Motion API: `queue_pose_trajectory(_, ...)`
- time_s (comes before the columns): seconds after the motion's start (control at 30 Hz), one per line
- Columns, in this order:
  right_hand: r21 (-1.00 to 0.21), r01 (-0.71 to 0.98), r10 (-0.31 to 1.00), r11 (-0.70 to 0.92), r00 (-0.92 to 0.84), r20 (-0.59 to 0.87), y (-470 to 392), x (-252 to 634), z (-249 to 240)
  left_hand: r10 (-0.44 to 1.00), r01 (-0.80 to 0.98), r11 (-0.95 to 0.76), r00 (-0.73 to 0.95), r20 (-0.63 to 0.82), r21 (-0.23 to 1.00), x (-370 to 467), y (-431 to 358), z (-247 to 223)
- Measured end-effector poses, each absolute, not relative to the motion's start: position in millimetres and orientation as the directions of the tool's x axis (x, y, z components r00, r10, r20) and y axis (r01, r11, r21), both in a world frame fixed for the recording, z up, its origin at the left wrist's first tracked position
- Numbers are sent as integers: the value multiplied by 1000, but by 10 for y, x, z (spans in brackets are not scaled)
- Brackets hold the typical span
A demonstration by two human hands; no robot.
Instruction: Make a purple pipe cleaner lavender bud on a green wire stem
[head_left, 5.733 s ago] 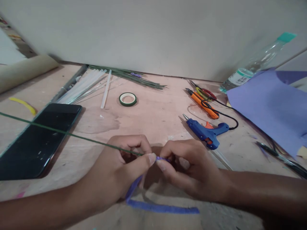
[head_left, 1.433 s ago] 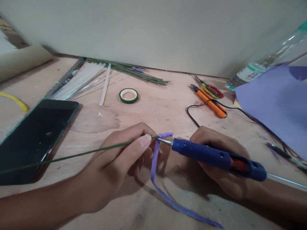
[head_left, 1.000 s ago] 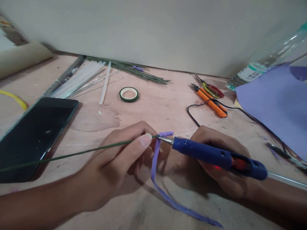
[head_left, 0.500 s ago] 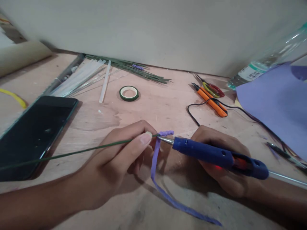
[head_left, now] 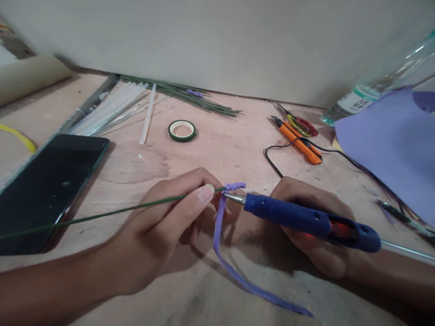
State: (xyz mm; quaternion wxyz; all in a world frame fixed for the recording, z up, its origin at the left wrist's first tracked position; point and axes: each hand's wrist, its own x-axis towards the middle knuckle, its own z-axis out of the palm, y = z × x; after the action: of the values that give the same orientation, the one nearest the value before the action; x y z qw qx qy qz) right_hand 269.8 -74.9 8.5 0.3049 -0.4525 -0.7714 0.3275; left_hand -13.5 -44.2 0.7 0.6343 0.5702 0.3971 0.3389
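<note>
Partly hidden beneath the blue glue gun [head_left: 311, 222], the right hand [head_left: 314, 228] is clenched around the tool's body, its fingers mostly covered by the barrel. The gun's metal tip is held just beside a small purple coil at the end of a thin green wire [head_left: 112, 213], whose far end is cut off at the left edge. The wire is pinched between thumb and fingers of the left hand [head_left: 163, 231]. A purple paper strip [head_left: 238, 280] is seen hanging from the coil and trailing flat over the wooden table [head_left: 217, 154] toward the lower edge.

A clear glue stick is seen jutting from the gun's rear, and a black cord is traced back past the orange snips [head_left: 299, 145]. A plastic bottle [head_left: 377, 86] is cropped at the right, partly covered by a smooth purple sheet [head_left: 390, 140]. Open tabletop is left between the hands and a green tape roll [head_left: 181, 131]. A glossy black phone [head_left: 47, 185] is laid at the left, with pale glue sticks [head_left: 112, 108] and a bundle of green wires [head_left: 190, 99] against the wall.
</note>
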Motion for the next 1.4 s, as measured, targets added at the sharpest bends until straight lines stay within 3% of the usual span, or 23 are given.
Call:
queue_pose_trajectory(1.0,-808,456,896,374,-402,188,-749,2696,53,886,87,73,452,-105,993,-182,-462,-13)
queue_pose_trajectory(1.4,-812,471,917,344,-356,182,-774,2650,59,874,26,83,479,-85,996,-161,-462,32)
